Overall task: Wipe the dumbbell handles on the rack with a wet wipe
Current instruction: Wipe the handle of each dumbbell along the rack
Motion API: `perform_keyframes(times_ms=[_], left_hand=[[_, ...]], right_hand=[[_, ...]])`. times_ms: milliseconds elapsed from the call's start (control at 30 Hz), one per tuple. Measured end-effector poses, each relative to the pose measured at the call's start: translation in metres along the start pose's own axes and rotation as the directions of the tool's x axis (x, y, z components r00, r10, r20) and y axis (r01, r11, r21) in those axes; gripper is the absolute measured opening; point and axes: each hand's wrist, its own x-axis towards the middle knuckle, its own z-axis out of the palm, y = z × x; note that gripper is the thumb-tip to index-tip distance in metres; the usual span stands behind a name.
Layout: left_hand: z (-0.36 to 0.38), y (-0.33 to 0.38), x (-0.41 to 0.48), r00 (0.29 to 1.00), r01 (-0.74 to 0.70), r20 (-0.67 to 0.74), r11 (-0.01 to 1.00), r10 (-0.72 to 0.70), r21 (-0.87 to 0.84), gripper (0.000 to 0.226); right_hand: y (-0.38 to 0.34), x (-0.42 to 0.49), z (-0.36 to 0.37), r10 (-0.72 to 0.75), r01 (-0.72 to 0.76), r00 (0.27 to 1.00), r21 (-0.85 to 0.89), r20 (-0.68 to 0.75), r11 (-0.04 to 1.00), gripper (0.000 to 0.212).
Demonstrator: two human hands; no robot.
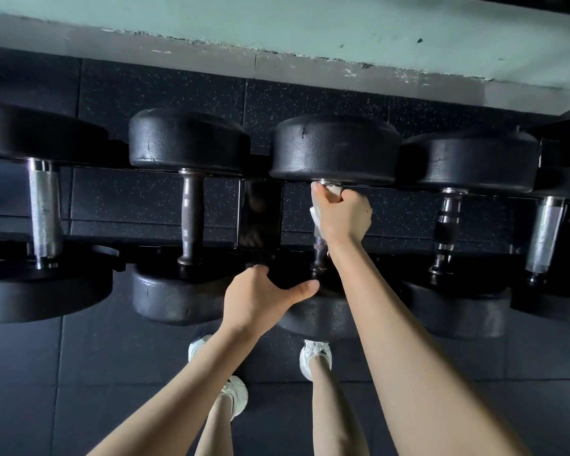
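Wipe point(316, 214) sits wrapped under your right hand point(343, 213), which grips the handle point(320, 250) toward its 12 o'clock end; your left hand point(264, 296), thumb spread, braces the near head point(320, 319), likely to stop rolling.

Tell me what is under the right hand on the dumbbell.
A white wet wipe, its edge showing beside the right hand, round the dumbbell handle. The handle's near end shows below the wrist; the rest is covered.
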Motion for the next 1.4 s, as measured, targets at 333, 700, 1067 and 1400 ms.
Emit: perform_keyframes(times_ms=[333,700,1067,1400], left_hand=[[-0.001,0.002,-0.001,0.999,-0.031,-0.005,0.999,0.031,0.007,0.061],[-0.001,-0.001,0.001,0.999,-0.048,-0.020,0.999,0.048,-0.006,0.064],[-0.002,0.001,0.001,0.999,0.005,0.033,1.000,-0.005,-0.015,0.062],[-0.008,0.008,0.002,0.996,0.042,0.078,0.997,-0.046,0.059,0.060]], right_hand=[[0.026,0.048,-0.025,-0.106,-0.346,0.678,0.443,0.727,0.827,0.032],[-0.006,-0.003,0.025,0.036,-0.037,0.987,-0.002,-0.158,0.999,0.031],[0.034,0.001,-0.035,0.013,-0.056,0.900,0.086,0.435,0.995,0.028],[0.031,-0.029,-0.036,0.067,0.083,0.905,-0.329,0.419,0.941,0.015]])
